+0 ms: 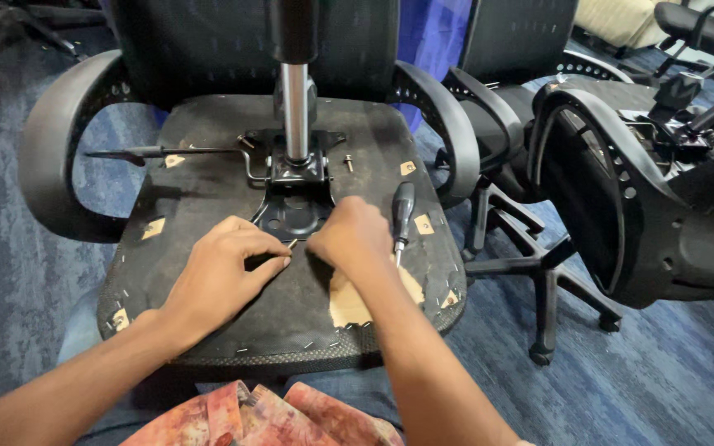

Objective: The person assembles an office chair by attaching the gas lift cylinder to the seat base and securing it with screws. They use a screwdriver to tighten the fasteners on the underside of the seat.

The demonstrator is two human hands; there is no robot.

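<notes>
An upturned office chair seat [208,190] lies across my lap, its black underside facing up. A black metal mounting plate [292,213] with a chrome gas cylinder [295,111] stands at its middle. My left hand [221,277] and my right hand [353,239] meet just below the plate, fingertips pinched together around a small thin metal piece, likely a screw [290,244]. A black-handled screwdriver [403,213] lies on the seat right beside my right hand. A loose screw [349,163] stands near the plate. A long lever [163,152] sticks out to the left.
Curved black armrests [59,140] flank the seat on both sides. To the right stand another chair's star base [543,264] with castors and a tipped-over chair [654,206]. Blue carpet [663,372] covers the floor. A torn patch [353,301] shows on the seat's near edge.
</notes>
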